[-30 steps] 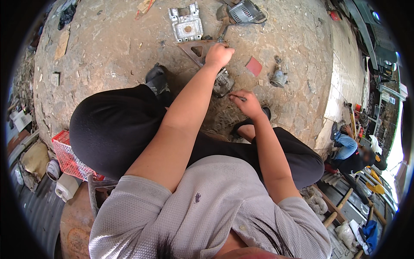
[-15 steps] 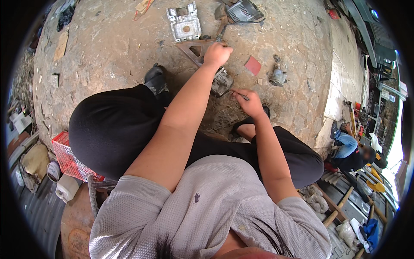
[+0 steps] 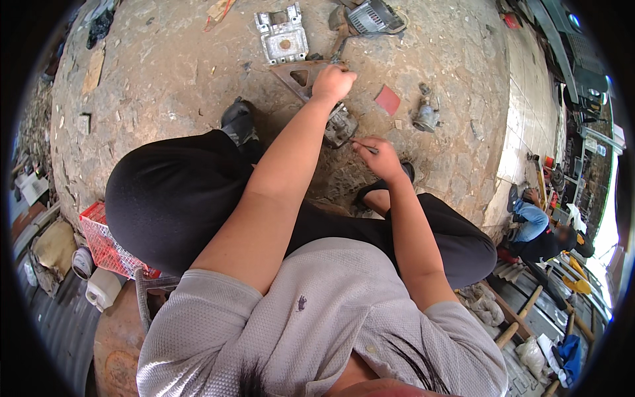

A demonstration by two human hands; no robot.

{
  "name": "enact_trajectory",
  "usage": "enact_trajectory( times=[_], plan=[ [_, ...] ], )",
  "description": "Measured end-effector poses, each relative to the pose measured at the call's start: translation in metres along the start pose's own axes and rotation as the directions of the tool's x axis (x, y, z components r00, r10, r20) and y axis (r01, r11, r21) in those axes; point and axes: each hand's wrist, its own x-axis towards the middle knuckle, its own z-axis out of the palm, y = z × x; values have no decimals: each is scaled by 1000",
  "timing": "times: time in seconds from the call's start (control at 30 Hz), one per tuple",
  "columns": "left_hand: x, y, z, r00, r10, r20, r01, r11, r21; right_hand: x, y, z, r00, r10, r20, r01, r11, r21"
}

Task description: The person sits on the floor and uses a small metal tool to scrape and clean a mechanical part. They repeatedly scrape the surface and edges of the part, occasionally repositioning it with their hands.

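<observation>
A grey cast-metal machine part (image 3: 342,126) with an open, hollow top rests on the ground between my feet. My right hand (image 3: 379,159) pinches a slim dark rod-like tool (image 3: 365,148), its tip at the part's near right edge. Farther off, my left hand (image 3: 334,83) is closed at the far side of the part, by the right end of a rusty triangular metal bracket (image 3: 291,77). What its fingers grip, if anything, is hidden beneath the hand.
A silver metal housing (image 3: 283,49) and a grey ribbed motor casing (image 3: 374,18) lie beyond. To the right are a red square piece (image 3: 387,100) and a small metal cylinder part (image 3: 426,118). A red crate (image 3: 109,241) stands left; another person (image 3: 536,228) sits far right.
My right hand has shifted slightly left with the tool, along the machine part's near edge. My left hand stays where it was.
</observation>
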Motion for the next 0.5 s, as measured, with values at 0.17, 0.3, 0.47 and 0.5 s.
enact_trajectory(
  times=[0.17, 0.3, 0.47, 0.5],
  plan=[
    [0, -2, -2, 1000, -15, -5, 15, 1000, -8, 10, -5, 5, 976, -182, -122, 165, 977, -133],
    [-1, 1, -1, 1000, -13, 12, 13, 1000, -10, 14, 4, 22, 971, -207, -119, 175, 956, -233],
    [2, -4, -1, 1000, 25, -14, -25, 999, -28, 21, -3, 25, 969, -228, -93, 195, 941, -278],
    [1, -6, -2, 1000, 17, -16, -17, 1000, -17, 23, -5, 24, 974, -212, -84, 190, 957, -221]
  ],
)
